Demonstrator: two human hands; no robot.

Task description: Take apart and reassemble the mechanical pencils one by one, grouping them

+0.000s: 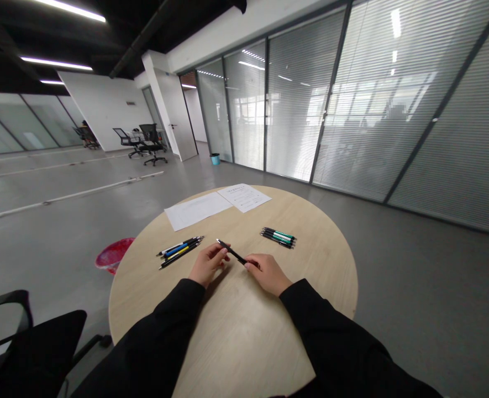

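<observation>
A black pen (pixel 236 255) slants above the middle of the round table, its silver tip pointing up and to the left. My right hand (pixel 268 272) is closed on its lower right end. My left hand (pixel 210 263) is closed round the part near the tip, thumb and fingers pressed together. Just left of my left hand lies a group of pens (pixel 179 251) with black, white, blue and yellow parts. Beyond my right hand, a row of green, white and black pens (pixel 278 237) lies side by side.
Two sheets of paper, one blank-looking (pixel 198 210) and one printed (pixel 244 197), lie at the far edge of the wooden table (pixel 327 249). A red bin (pixel 114 254) stands on the floor at left, near a black chair (pixel 41 348). Glass partitions are behind.
</observation>
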